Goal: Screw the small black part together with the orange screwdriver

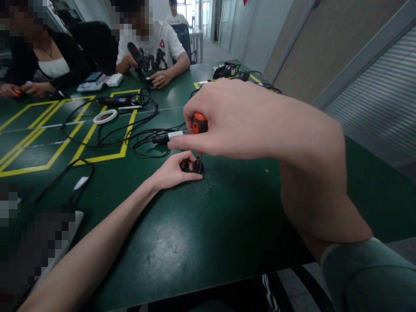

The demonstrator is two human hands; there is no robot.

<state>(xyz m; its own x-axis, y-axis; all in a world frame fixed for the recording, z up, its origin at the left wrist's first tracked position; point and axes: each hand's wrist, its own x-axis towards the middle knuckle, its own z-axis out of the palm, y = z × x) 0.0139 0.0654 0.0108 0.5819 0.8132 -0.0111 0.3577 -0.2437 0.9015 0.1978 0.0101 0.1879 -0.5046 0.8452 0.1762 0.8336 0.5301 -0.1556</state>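
My right hand (240, 117) is wrapped round an orange and black screwdriver (200, 123), held upright with its thin shaft pointing down. The shaft reaches a small black round part (197, 165) on the green table. Low on the tabletop, my left hand (177, 171) pinches that part between thumb and fingers. Whether the screwdriver's tip sits in a screw is too small to tell. A black plug-like piece with a white label (168, 137) lies just behind, partly covered by my right thumb.
Black cables (143, 138) coil across the green table (227, 225), among yellow tape lines. A white ring (105, 116) lies there too. At lower left is a blurred-out device (42, 251). Across the table, one person (159, 47) holds a black power tool (138, 56); another sits left.
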